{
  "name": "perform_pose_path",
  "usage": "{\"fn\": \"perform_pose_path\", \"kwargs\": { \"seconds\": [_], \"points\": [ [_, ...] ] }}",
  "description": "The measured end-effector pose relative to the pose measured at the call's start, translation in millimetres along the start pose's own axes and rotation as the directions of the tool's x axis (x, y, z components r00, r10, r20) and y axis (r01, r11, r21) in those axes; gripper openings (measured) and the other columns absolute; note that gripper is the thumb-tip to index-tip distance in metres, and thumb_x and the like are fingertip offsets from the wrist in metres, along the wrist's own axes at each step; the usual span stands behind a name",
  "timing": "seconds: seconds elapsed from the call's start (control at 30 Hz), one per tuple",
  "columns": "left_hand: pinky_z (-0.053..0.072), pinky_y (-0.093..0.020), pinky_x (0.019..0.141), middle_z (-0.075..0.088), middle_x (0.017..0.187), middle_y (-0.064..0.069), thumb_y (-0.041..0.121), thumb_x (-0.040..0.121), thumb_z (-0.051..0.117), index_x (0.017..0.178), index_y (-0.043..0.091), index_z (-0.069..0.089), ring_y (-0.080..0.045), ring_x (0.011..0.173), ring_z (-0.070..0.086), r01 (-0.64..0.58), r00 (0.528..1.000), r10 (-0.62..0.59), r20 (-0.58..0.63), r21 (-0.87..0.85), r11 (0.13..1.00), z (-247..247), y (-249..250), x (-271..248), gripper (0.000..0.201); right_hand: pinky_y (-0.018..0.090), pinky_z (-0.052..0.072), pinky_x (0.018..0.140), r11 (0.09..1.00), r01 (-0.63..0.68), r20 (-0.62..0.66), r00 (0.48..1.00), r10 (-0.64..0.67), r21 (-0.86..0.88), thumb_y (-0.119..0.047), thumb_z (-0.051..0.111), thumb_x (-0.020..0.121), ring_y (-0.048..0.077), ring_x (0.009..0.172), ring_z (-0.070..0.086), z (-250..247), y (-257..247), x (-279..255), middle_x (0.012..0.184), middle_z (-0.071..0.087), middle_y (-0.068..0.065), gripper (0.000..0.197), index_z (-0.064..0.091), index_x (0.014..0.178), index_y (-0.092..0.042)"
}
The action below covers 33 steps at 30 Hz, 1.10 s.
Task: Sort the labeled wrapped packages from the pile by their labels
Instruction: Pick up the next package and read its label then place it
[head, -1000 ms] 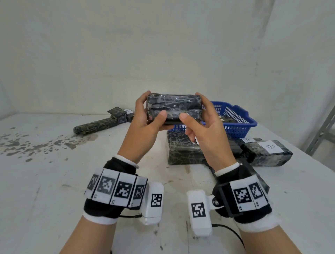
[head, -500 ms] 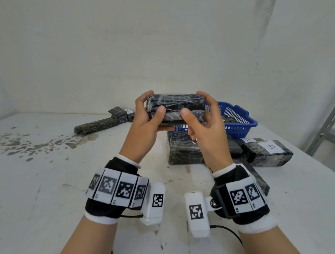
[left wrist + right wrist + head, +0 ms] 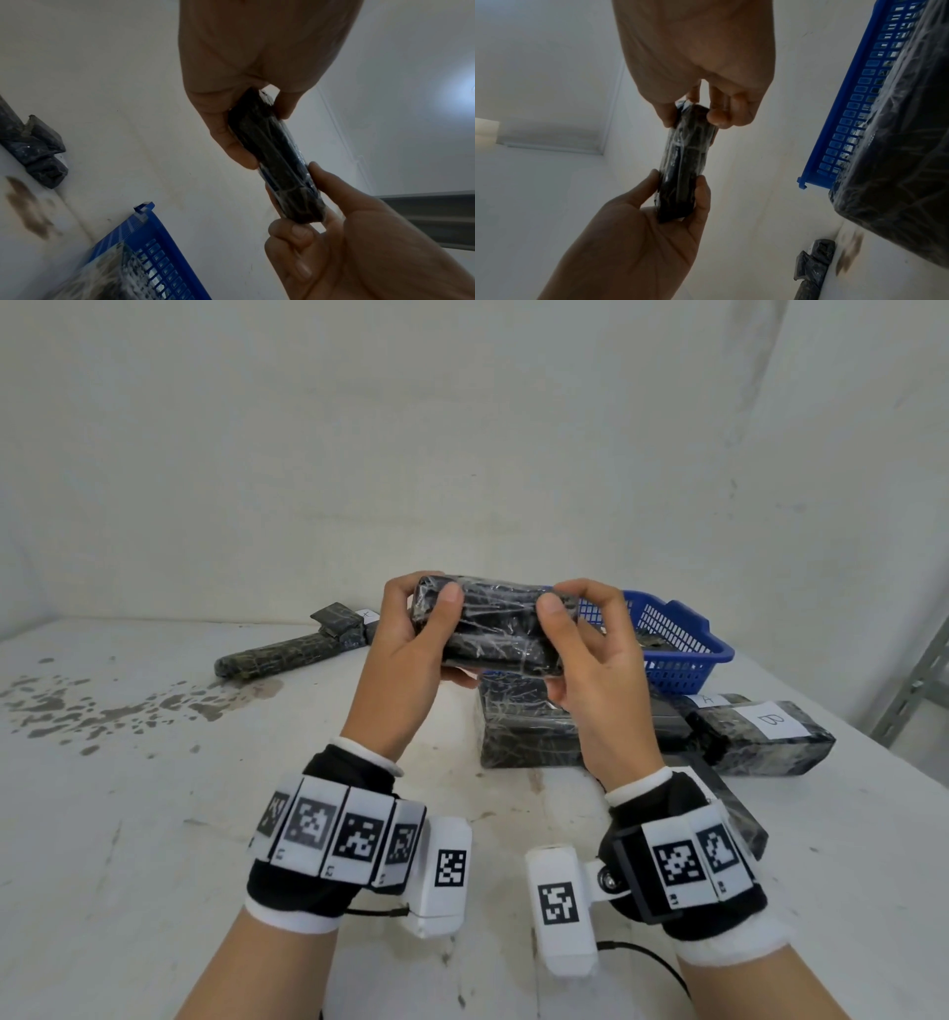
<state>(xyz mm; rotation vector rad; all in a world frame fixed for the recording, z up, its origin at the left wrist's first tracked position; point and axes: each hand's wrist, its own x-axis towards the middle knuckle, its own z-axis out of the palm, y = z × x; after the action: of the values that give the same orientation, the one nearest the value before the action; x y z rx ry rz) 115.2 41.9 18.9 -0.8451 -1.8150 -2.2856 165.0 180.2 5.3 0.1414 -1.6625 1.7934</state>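
Note:
I hold a black package wrapped in clear film (image 3: 493, 629) in the air with both hands, above the table and in front of the blue basket. My left hand (image 3: 429, 603) grips its left end, thumb on the near face. My right hand (image 3: 565, 608) grips the right end the same way. No label shows on the face turned to me. The left wrist view shows the package (image 3: 280, 166) edge-on between my left hand (image 3: 257, 125) and right hand (image 3: 321, 223). In the right wrist view the package (image 3: 685, 162) runs from my right hand (image 3: 693, 113) down to my left hand (image 3: 675, 194).
Below my hands lies a large wrapped block (image 3: 524, 731), with a package labelled B (image 3: 770, 737), one labelled A (image 3: 714, 701) and a flat dark one (image 3: 739, 814) to its right. The blue basket (image 3: 683, 649) holds a package. A long wrapped roll (image 3: 287, 654) and a small labelled package (image 3: 344, 621) lie far left. Dark stains (image 3: 102, 706) mark the table.
The held package has tipped so its broad face now turns toward me. Both thumbs have slid up onto that face. The packages on the table have not moved.

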Motion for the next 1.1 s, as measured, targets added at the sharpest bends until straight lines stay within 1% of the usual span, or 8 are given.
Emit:
{"fn": "perform_pose_path", "kwargs": {
  "seconds": [0.17, 0.33, 0.47, 0.6, 0.7, 0.83, 0.97, 1.1],
  "points": [
    [0.055, -0.033, 0.056, 0.067, 0.091, 0.005, 0.034, 0.097, 0.052, 0.117, 0.018, 0.047, -0.013, 0.076, 0.068, -0.024, 1.0, 0.023, 0.003, 0.084, 0.996, -0.7, -1.3, -1.3, 0.027, 0.021, 0.045, 0.058, 0.999, 0.008, -0.032, 0.999, -0.009, -0.033, -0.036, 0.069, 0.09, 0.011, 0.071, 0.066, 1.3, -2.5, -2.8, 0.09, 0.073, 0.005, 0.022, 0.054, 0.103, -0.028],
    [0.045, -0.02, 0.046, 0.066, 0.09, 0.004, 0.039, 0.094, 0.055, 0.116, 0.018, 0.048, -0.016, 0.073, 0.066, -0.05, 0.998, 0.054, -0.026, 0.155, 0.987, 1.6, -1.9, -3.3, 0.031, 0.035, 0.055, 0.069, 1.0, 0.028, -0.033, 0.999, -0.028, 0.001, -0.031, 0.074, 0.085, 0.022, 0.084, 0.073, 4.0, -0.6, -3.6, 0.092, 0.074, 0.006, 0.035, 0.05, 0.109, -0.02],
    [0.038, -0.013, 0.043, 0.064, 0.092, -0.005, 0.04, 0.094, 0.054, 0.118, 0.014, 0.046, -0.015, 0.058, 0.056, -0.047, 0.999, 0.051, -0.019, 0.141, 0.989, 1.6, -1.4, -3.1, 0.036, 0.032, 0.059, 0.075, 0.998, 0.061, 0.003, 0.998, -0.061, -0.028, -0.023, 0.078, 0.082, 0.017, 0.086, 0.074, 3.3, 0.9, -3.8, 0.099, 0.073, 0.002, 0.039, 0.05, 0.109, -0.026],
    [0.039, -0.018, 0.044, 0.062, 0.085, -0.001, 0.039, 0.098, 0.049, 0.112, 0.017, 0.048, -0.014, 0.056, 0.055, -0.035, 0.999, 0.037, -0.015, 0.092, 0.995, 0.4, -0.7, -0.9, 0.026, 0.029, 0.059, 0.074, 0.988, 0.099, 0.015, 0.995, -0.098, -0.114, -0.022, 0.079, 0.083, 0.014, 0.085, 0.073, 3.4, 2.9, -4.6, 0.109, 0.069, 0.007, 0.043, 0.05, 0.112, -0.033],
    [0.051, -0.035, 0.057, 0.062, 0.089, 0.0, 0.03, 0.099, 0.049, 0.112, 0.021, 0.048, -0.02, 0.068, 0.06, -0.027, 1.0, 0.027, 0.004, 0.014, 1.0, -2.2, 1.4, 1.5, 0.016, 0.024, 0.053, 0.066, 0.99, 0.089, 0.007, 0.996, -0.089, -0.11, -0.035, 0.071, 0.084, 0.004, 0.07, 0.065, 3.0, -0.7, -3.3, 0.109, 0.066, 0.007, 0.043, 0.051, 0.123, -0.035],
    [0.054, -0.041, 0.074, 0.065, 0.084, 0.015, 0.028, 0.102, 0.042, 0.116, 0.022, 0.048, -0.011, 0.077, 0.064, -0.019, 1.0, 0.019, 0.005, -0.028, 0.999, -4.2, 1.5, 3.4, 0.017, 0.032, 0.058, 0.084, 0.996, 0.057, -0.011, 0.998, -0.058, -0.064, -0.027, 0.064, 0.095, 0.009, 0.091, 0.071, -0.8, -0.9, 0.7, 0.103, 0.069, 0.007, 0.053, 0.041, 0.143, -0.034],
    [0.056, -0.04, 0.079, 0.059, 0.097, 0.005, 0.027, 0.104, 0.036, 0.114, 0.019, 0.046, -0.011, 0.083, 0.064, -0.026, 1.0, 0.027, 0.01, -0.052, 0.998, -3.4, 2.2, 2.2, 0.016, 0.038, 0.056, 0.096, 0.997, -0.033, -0.044, 0.998, 0.036, 0.066, -0.023, 0.06, 0.097, 0.01, 0.103, 0.07, 1.0, -1.1, 3.5, 0.108, 0.074, -0.007, 0.026, 0.062, 0.123, -0.025],
    [0.056, -0.042, 0.082, 0.056, 0.098, 0.005, 0.028, 0.106, 0.03, 0.113, 0.019, 0.046, -0.009, 0.084, 0.062, -0.022, 1.0, 0.022, -0.007, -0.037, 0.999, -3.3, 2.5, 2.4, 0.02, 0.033, 0.058, 0.079, 0.997, -0.073, -0.051, 0.996, 0.075, 0.028, -0.026, 0.061, 0.097, 0.012, 0.081, 0.067, -0.4, -0.6, 4.7, 0.087, 0.073, -0.015, 0.014, 0.068, 0.11, -0.028]
  ]
}}
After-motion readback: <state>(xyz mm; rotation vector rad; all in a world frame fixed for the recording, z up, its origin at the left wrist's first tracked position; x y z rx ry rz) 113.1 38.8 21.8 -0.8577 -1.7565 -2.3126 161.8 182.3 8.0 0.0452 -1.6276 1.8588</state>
